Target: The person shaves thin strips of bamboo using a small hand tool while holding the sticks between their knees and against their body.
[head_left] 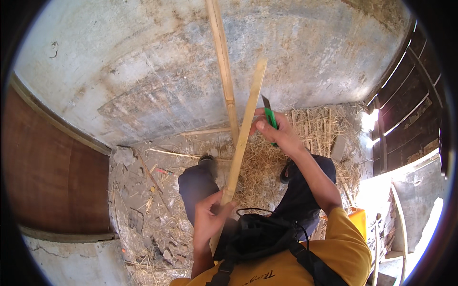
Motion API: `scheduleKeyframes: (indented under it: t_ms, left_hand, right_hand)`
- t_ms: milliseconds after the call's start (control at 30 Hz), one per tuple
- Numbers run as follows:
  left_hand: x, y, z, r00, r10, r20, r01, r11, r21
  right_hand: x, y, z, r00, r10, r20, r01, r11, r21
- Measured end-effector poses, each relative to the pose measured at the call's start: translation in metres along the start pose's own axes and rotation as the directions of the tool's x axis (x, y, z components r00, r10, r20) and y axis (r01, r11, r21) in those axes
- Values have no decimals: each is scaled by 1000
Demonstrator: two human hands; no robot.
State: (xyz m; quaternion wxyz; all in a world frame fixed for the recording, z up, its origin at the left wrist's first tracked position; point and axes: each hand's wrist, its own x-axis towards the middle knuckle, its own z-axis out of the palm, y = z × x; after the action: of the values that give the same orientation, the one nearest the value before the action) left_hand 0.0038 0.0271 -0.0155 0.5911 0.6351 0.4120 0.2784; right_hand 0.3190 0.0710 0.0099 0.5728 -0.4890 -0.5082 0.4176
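Observation:
A flat, pale bamboo strip (245, 127) slants up and away from my lap, its far end near the wall. Near its lower end my left hand (211, 215) is closed around it. My right hand (280, 132) holds a green utility knife (270, 117) with its dark blade out, pointing up and away. The fingers of that hand also reach to the strip's right edge, partly hidden behind it. The blade stands a little apart from the strip.
A longer bamboo pole (222, 59) leans on the stained wall (157, 62) ahead. Straw and shavings (262, 167) cover the floor between my legs. To the left is a brown wooden panel (57, 167); a yellow container (358, 220) stands at the right by my elbow.

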Motion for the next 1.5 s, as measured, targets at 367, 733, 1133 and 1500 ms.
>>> scheduleKeyframes:
  t_ms: [367,733,1133,1500]
  left_hand:
    - [15,26,18,976,179,-122,-167,981,97]
    - [12,13,16,996,0,-92,10,994,106]
    - [21,32,18,972,54,-229,-50,998,24]
    - [21,25,18,972,72,-223,-91,993,-78]
  right_hand:
    - [-17,8,25,990,-83,112,82,997,11]
    - [-18,11,26,993,-115,40,115,993,-10]
    - [-37,19,46,757,-563,332,635,513,-578]
    - [-43,6,57,771,-573,277,572,433,-697]
